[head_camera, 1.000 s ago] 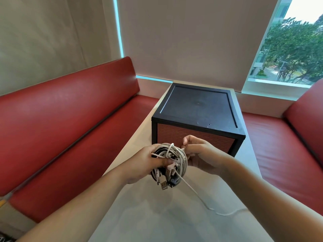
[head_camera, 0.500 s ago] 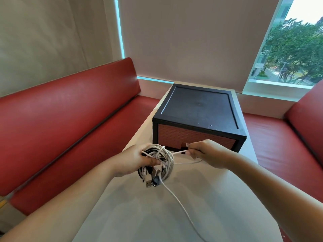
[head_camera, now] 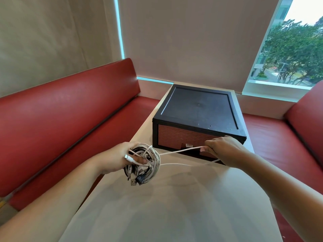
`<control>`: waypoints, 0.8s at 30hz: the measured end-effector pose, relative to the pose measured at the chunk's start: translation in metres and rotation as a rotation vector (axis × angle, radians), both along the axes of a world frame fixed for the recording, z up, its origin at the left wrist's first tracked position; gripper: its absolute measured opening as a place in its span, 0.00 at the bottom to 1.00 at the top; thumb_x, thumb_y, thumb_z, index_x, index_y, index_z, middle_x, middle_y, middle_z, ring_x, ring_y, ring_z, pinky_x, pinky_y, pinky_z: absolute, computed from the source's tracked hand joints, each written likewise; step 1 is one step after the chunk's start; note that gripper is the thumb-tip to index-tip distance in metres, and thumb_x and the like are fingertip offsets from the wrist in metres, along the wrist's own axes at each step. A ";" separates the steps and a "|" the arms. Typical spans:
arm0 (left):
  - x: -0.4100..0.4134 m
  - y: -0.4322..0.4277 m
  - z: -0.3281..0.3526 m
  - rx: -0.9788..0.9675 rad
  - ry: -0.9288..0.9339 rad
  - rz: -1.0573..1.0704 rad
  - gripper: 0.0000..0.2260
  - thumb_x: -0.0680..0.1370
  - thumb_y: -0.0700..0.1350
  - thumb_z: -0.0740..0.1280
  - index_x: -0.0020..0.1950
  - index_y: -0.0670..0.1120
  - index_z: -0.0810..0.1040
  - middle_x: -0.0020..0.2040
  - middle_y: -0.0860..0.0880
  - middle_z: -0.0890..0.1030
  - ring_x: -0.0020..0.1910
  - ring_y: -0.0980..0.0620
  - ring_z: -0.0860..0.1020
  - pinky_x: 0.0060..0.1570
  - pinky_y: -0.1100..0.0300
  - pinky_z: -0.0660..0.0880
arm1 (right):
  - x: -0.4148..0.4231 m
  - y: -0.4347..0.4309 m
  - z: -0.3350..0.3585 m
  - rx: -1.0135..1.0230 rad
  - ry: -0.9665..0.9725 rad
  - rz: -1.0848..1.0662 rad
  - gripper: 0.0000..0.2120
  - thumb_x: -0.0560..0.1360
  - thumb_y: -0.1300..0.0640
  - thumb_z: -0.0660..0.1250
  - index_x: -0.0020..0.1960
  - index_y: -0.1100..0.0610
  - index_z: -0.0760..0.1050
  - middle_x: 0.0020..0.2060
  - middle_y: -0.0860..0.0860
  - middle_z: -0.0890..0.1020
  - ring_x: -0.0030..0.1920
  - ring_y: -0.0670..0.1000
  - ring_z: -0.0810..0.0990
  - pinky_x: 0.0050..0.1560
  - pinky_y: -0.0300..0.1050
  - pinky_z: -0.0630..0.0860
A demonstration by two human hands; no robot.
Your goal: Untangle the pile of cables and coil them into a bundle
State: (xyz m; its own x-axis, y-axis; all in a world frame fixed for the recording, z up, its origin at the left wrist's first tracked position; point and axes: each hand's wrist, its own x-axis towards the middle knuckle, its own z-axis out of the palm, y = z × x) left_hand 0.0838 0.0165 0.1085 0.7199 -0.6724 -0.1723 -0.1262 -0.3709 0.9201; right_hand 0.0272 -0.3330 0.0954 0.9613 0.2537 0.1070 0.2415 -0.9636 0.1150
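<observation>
Booth setting: red padded bench seats (head_camera: 66, 123) on both sides, drawn beige roller blinds (head_camera: 192, 41) behind, a strip of window with trees at far right. Pale matte tabletop (head_camera: 174, 206) runs forward between the benches; a black-framed box with a brick-patterned front panel (head_camera: 197, 119) sits at its far end.

Head view, the only one available.

Left hand (head_camera: 120, 159) is closed around a coiled bundle of white and dark cables (head_camera: 146, 165), held clear above the tabletop. Thumb lies across the front of the coil, pinning a white plug end (head_camera: 128, 158). Several loose connector ends hang just below the grip.

Right hand (head_camera: 222, 150) is fisted on a single white cable strand (head_camera: 180, 151), well apart from the bundle, just in front of the box's front panel. The strand runs nearly straight from the top of the coil to this fist. A second, slacker run leaves the lower side of the coil and passes under the right wrist; whether it is the same cable doubling back cannot be told.

Judgement: step in hand is drawing out the free strand to wrap it round the coil as a tie. Task looks mostly done.

To do well:
- keep the left thumb pressed so the loops do not spring open;
- hold light, even tension on the strand, not a hard pull at the plug;
- lay wraps side by side across the coil's middle;
- tuck the tail under the last turn.
</observation>
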 end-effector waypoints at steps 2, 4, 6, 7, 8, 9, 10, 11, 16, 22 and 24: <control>0.000 0.000 0.001 0.018 -0.005 0.007 0.16 0.73 0.41 0.75 0.59 0.49 0.80 0.51 0.51 0.85 0.51 0.57 0.82 0.46 0.66 0.74 | 0.000 -0.006 -0.005 -0.034 -0.041 -0.004 0.21 0.77 0.36 0.41 0.42 0.46 0.67 0.36 0.42 0.77 0.40 0.48 0.79 0.41 0.43 0.64; 0.001 -0.001 0.001 0.035 0.004 0.025 0.15 0.73 0.40 0.74 0.58 0.50 0.80 0.51 0.51 0.85 0.51 0.56 0.82 0.48 0.64 0.74 | -0.001 -0.007 -0.009 -0.053 -0.078 -0.016 0.18 0.79 0.37 0.45 0.42 0.46 0.66 0.37 0.44 0.78 0.41 0.48 0.80 0.42 0.43 0.64; 0.003 -0.002 0.000 0.057 0.003 0.023 0.15 0.73 0.39 0.74 0.58 0.50 0.80 0.52 0.51 0.85 0.53 0.56 0.82 0.50 0.63 0.73 | -0.002 -0.008 -0.012 -0.090 -0.123 -0.022 0.16 0.80 0.38 0.48 0.42 0.47 0.65 0.38 0.45 0.80 0.41 0.48 0.81 0.43 0.43 0.64; 0.003 -0.002 0.001 0.069 -0.003 0.017 0.15 0.73 0.39 0.74 0.58 0.50 0.80 0.52 0.52 0.85 0.53 0.57 0.81 0.50 0.64 0.73 | -0.002 -0.009 -0.013 -0.106 -0.138 -0.032 0.16 0.80 0.39 0.50 0.42 0.47 0.67 0.38 0.45 0.81 0.41 0.49 0.81 0.43 0.43 0.64; 0.003 -0.002 0.003 0.080 -0.010 0.010 0.15 0.73 0.39 0.74 0.58 0.50 0.80 0.51 0.52 0.85 0.52 0.58 0.81 0.48 0.65 0.72 | -0.002 -0.011 -0.013 -0.120 -0.150 -0.040 0.16 0.80 0.39 0.52 0.43 0.48 0.69 0.38 0.45 0.81 0.40 0.49 0.82 0.42 0.43 0.63; 0.003 -0.002 0.004 0.085 -0.016 0.002 0.15 0.73 0.38 0.74 0.57 0.50 0.80 0.51 0.53 0.85 0.51 0.59 0.81 0.46 0.66 0.72 | -0.002 -0.013 -0.015 -0.149 -0.168 -0.041 0.14 0.80 0.40 0.57 0.42 0.48 0.71 0.36 0.45 0.81 0.39 0.49 0.82 0.41 0.42 0.63; 0.003 -0.002 0.006 0.082 -0.019 -0.004 0.15 0.73 0.38 0.73 0.57 0.50 0.80 0.51 0.52 0.85 0.50 0.59 0.81 0.46 0.67 0.73 | -0.001 -0.016 -0.018 -0.184 -0.202 -0.029 0.13 0.78 0.42 0.63 0.39 0.48 0.71 0.33 0.44 0.81 0.36 0.48 0.82 0.39 0.41 0.63; 0.003 -0.003 0.007 0.076 -0.017 -0.006 0.15 0.74 0.38 0.73 0.57 0.50 0.80 0.51 0.52 0.85 0.50 0.59 0.81 0.46 0.66 0.74 | -0.001 -0.017 -0.019 -0.204 -0.242 -0.022 0.14 0.74 0.45 0.70 0.36 0.48 0.68 0.29 0.44 0.79 0.31 0.47 0.81 0.37 0.40 0.63; 0.002 -0.004 0.011 0.013 0.062 0.003 0.13 0.71 0.43 0.75 0.53 0.55 0.82 0.53 0.48 0.84 0.52 0.51 0.80 0.52 0.50 0.74 | -0.003 -0.019 -0.027 -0.131 -0.239 -0.042 0.26 0.62 0.59 0.81 0.36 0.49 0.61 0.24 0.44 0.71 0.24 0.49 0.74 0.25 0.40 0.63; 0.001 -0.007 0.013 -0.028 0.101 0.032 0.12 0.69 0.44 0.74 0.49 0.59 0.83 0.50 0.47 0.84 0.52 0.49 0.80 0.56 0.45 0.75 | -0.013 -0.013 -0.034 0.258 -0.239 -0.057 0.18 0.72 0.38 0.69 0.42 0.51 0.67 0.34 0.41 0.72 0.32 0.50 0.73 0.29 0.42 0.64; 0.001 -0.005 0.013 -0.038 0.123 0.041 0.13 0.73 0.40 0.73 0.48 0.59 0.84 0.49 0.49 0.84 0.51 0.50 0.81 0.55 0.48 0.76 | -0.013 -0.014 -0.036 0.213 -0.251 -0.018 0.24 0.66 0.32 0.70 0.46 0.52 0.72 0.39 0.40 0.72 0.35 0.46 0.72 0.33 0.41 0.66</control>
